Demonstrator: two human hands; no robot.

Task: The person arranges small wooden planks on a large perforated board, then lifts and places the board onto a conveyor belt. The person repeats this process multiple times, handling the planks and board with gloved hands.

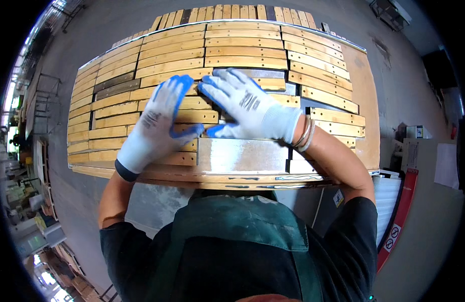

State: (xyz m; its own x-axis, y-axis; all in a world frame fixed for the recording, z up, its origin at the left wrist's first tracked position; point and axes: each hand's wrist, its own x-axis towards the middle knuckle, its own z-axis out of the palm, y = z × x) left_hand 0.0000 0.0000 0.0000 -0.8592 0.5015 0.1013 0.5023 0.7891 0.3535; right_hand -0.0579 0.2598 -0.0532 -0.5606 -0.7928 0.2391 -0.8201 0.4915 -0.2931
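Observation:
Rows of yellow wooden slats [246, 52] with small dark holes near their ends cover a broad panel in front of me. My left hand [154, 126], in a white glove with blue fingertips, rests over the slats left of centre, thumb spread from its fingers. Facing it, my right hand [247, 108] in a matching glove lies over the middle slats, fingers stretched out and slightly blurred. Neither hand visibly grips anything; what lies under the palms is hidden. Just nearer than the hands, a shiny grey patch of the panel [242, 155] shows between slats.
Two long wooden strips [207, 181] with dark and glossy streaks run along the near edge. A brown board margin [363, 100] borders the right side. More slats [232, 12] stand in a row beyond the far edge. A red-edged cabinet [401, 216] is at my right.

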